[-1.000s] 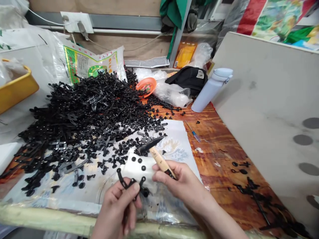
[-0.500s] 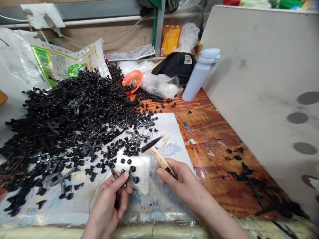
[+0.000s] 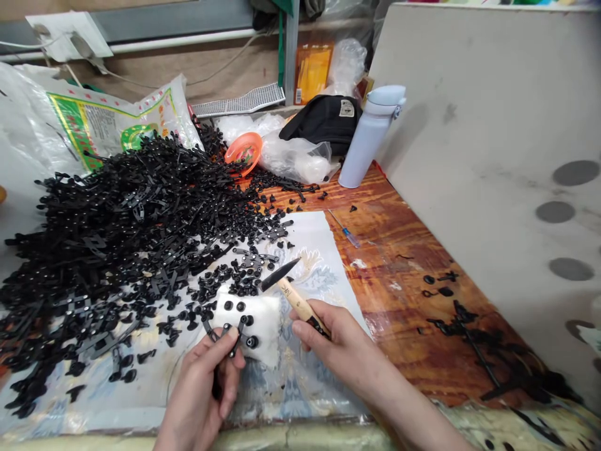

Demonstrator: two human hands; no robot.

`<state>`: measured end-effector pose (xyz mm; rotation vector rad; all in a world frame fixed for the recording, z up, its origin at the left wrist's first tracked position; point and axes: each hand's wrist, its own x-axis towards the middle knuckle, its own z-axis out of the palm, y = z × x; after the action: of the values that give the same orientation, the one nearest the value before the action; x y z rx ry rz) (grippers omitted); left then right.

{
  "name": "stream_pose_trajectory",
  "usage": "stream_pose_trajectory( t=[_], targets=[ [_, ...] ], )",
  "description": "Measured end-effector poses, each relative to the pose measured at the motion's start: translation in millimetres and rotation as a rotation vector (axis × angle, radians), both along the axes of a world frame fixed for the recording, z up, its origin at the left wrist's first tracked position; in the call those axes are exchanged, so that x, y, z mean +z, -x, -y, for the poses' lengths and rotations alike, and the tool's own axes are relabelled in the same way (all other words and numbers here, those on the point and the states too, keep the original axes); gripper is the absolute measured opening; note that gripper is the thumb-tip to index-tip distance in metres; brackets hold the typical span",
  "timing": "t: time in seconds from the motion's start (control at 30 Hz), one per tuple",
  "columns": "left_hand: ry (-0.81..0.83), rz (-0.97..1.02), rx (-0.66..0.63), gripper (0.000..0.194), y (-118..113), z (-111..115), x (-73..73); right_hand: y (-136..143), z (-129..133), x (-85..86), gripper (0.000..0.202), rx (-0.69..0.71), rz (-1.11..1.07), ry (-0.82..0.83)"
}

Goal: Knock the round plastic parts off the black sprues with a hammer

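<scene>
Nearest the camera, a black plastic sprue piece is pinched in the grip of the left hand, thumb and forefinger closed on its stem, so that its small round caps rest on the white pad. Half a second earlier it was held at much the same spot; a second ago it was raised clear of the pad, nearer the body, so it has been brought down onto the pad. Just beside it, the grip of the right hand is closed around the wooden handle of a knife, whose dark blade points away up-left over the loose black caps; that hold is unchanged. It is judged that the piece is now settled for work with the blade.

Beyond the pad, a large heap of black sprues is spread over the left of the bench. Farther right, scraps of black runner lie on the bare wood. At the back a pale bottle, an orange dish and a printed sack are seen.
</scene>
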<state>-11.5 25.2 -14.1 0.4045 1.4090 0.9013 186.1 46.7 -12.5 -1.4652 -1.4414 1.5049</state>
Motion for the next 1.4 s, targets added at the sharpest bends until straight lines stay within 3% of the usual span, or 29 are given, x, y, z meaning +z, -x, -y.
stream_pose_trajectory(
  t=[0.23,0.4,0.57,0.73,0.9,1.1,1.23,1.3,1.4],
  targets=[
    [0.009,-0.042,-0.010,0.040,-1.6,0.1,-0.3,0.5,3.5,5.2,0.018,0.026,0.100,-0.050],
    [0.042,-0.037,0.014,0.042,-3.0,-0.1,-0.3,1.6,10.2,19.1,0.032,0.113,0.250,-0.281],
    [0.056,0.014,0.036,0.043,-4.9,-1.8,2.0,-0.6,17.1,21.6,0.048,0.271,0.402,-0.535],
    [0.046,0.036,0.050,0.041,-4.2,-1.3,2.1,-0.2,22.7,24.6,0.055,0.131,0.373,-0.724],
    [0.044,0.025,0.034,0.040,-2.5,-2.5,0.7,2.4,22.8,17.7,0.051,0.291,0.455,-0.578],
    [0.021,-0.028,-0.028,0.040,2.6,-7.4,-1.9,1.4,24.6,13.8,0.050,0.194,0.425,-0.627],
    [0.036,-0.063,-0.043,0.040,2.5,-9.0,0.7,1.9,23.4,5.5,0.050,0.304,0.535,-0.534],
    [0.028,-0.098,-0.059,0.040,2.2,-8.7,3.4,1.3,15.8,10.4,0.046,0.316,0.483,-0.452],
    [-0.030,-0.154,-0.120,0.038,1.9,-5.7,7.5,7.3,-3.2,26.0,0.035,0.181,0.362,-0.383]
  ],
)
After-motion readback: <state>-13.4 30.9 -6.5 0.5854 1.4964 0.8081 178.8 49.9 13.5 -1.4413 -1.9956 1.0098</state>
